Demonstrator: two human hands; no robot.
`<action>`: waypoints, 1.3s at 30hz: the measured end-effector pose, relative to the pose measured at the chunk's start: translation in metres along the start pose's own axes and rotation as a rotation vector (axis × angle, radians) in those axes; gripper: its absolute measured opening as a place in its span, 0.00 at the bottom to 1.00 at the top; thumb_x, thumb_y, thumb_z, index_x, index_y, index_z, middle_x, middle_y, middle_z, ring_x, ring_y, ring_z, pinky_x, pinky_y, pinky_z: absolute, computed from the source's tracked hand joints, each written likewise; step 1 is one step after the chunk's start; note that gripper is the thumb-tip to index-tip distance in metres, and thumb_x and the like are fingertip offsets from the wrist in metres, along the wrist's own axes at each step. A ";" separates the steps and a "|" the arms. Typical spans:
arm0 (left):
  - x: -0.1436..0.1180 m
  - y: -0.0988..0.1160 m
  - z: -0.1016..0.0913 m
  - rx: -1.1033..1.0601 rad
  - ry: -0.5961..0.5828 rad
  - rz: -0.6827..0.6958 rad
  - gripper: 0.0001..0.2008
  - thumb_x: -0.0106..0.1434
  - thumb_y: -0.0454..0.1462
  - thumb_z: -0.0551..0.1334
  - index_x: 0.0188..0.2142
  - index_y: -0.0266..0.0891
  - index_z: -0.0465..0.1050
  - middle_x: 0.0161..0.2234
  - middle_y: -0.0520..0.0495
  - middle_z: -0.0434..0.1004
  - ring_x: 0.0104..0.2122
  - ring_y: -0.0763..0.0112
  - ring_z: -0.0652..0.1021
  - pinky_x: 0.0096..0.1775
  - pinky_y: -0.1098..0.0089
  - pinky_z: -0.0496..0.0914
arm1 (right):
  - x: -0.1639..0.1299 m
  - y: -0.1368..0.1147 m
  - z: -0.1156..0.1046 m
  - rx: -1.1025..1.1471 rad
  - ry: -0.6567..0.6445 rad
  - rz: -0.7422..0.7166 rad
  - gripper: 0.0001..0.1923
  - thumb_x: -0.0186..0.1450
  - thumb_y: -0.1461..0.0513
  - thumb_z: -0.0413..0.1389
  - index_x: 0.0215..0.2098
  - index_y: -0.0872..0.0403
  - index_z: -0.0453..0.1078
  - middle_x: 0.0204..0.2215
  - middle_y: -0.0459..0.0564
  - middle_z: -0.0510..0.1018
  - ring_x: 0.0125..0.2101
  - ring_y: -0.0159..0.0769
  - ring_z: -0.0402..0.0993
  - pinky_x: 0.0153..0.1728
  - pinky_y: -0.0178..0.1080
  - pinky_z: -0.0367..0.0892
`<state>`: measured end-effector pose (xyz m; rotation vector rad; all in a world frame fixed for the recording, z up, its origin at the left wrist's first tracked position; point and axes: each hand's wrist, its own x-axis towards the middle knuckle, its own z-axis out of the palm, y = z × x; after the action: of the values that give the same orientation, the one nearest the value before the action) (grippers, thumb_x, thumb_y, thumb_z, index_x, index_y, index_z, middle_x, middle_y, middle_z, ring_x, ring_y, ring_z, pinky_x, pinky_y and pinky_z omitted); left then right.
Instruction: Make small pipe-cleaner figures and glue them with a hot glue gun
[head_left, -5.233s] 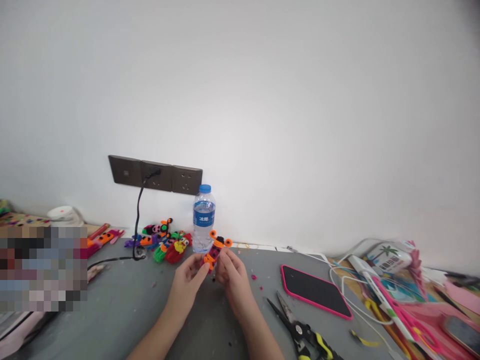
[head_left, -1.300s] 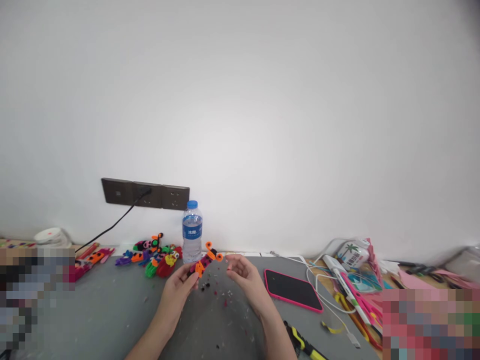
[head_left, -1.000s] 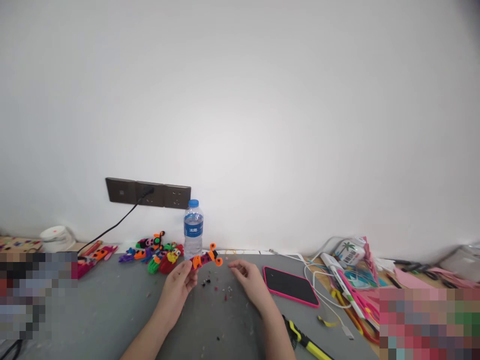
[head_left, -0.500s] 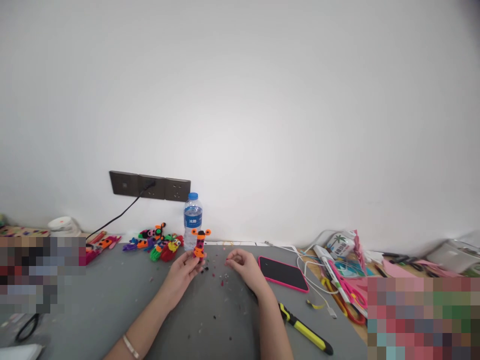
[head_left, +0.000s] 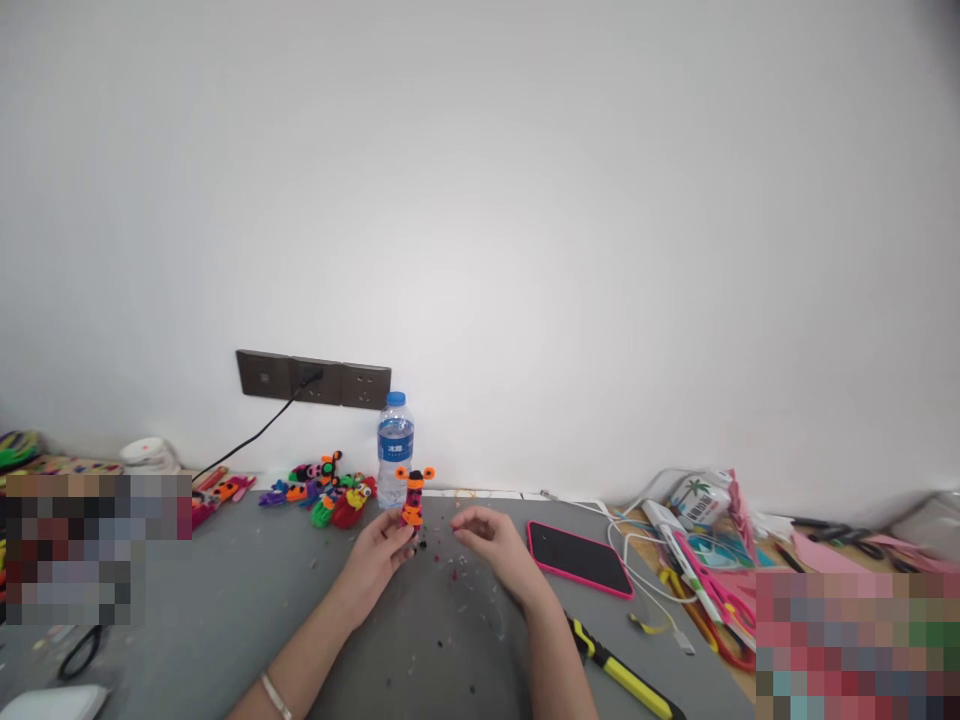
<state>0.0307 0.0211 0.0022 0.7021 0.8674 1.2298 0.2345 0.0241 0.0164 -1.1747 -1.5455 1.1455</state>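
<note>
The left hand (head_left: 380,555) grips the lower end of a small fuzzy figure (head_left: 413,497) between thumb and fingertips, holding it upright above the grey table (head_left: 225,610). The figure is orange and red with dark spots and carries two orange loops at its top. The right hand (head_left: 491,545) hovers just to the right of the figure, apart from it, with its fingers loosely curled and nothing in its grasp. A thin bracelet (head_left: 274,696) circles the left wrist.

Small scraps (head_left: 457,580) in dark and pink tones lie scattered on the table beneath and between the hands. Behind the figure, near the wall, stands a water bottle (head_left: 394,450) with a blue cap and blue label. To its left lies a heap of similar bright figures (head_left: 330,487). Above them a row of dark sockets (head_left: 313,378) is fixed to the wall, with a black cable (head_left: 247,445) running down from one socket.

To the right of the right hand lies a phone (head_left: 579,558) in a pink case, screen dark. Nearer the table's front edge lies a tool with a yellow handle (head_left: 626,684), and beyond the phone a tangle of white cables (head_left: 645,540).
</note>
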 end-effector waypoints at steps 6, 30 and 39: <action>-0.002 0.010 -0.003 0.198 -0.032 0.116 0.20 0.43 0.41 0.75 0.34 0.39 0.73 0.28 0.50 0.80 0.29 0.68 0.76 0.32 0.71 0.67 | 0.000 0.000 0.001 0.096 0.037 -0.005 0.11 0.54 0.57 0.63 0.32 0.55 0.76 0.27 0.49 0.79 0.29 0.37 0.73 0.33 0.37 0.65; -0.007 0.012 -0.008 0.887 -0.150 0.419 0.12 0.60 0.45 0.61 0.35 0.40 0.77 0.31 0.48 0.78 0.29 0.66 0.73 0.31 0.71 0.63 | 0.004 -0.016 0.031 0.139 0.084 -0.027 0.18 0.53 0.49 0.65 0.26 0.55 0.71 0.20 0.46 0.73 0.23 0.33 0.68 0.26 0.35 0.63; -0.005 0.007 -0.009 0.666 -0.188 0.335 0.15 0.58 0.48 0.64 0.28 0.37 0.75 0.25 0.49 0.76 0.25 0.69 0.72 0.29 0.71 0.63 | -0.005 -0.023 0.047 0.117 -0.090 -0.040 0.18 0.59 0.49 0.61 0.29 0.55 0.69 0.21 0.44 0.71 0.22 0.30 0.66 0.24 0.32 0.60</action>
<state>0.0185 0.0180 0.0045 1.5235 1.0344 1.1340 0.1861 0.0085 0.0286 -1.0234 -1.5403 1.2593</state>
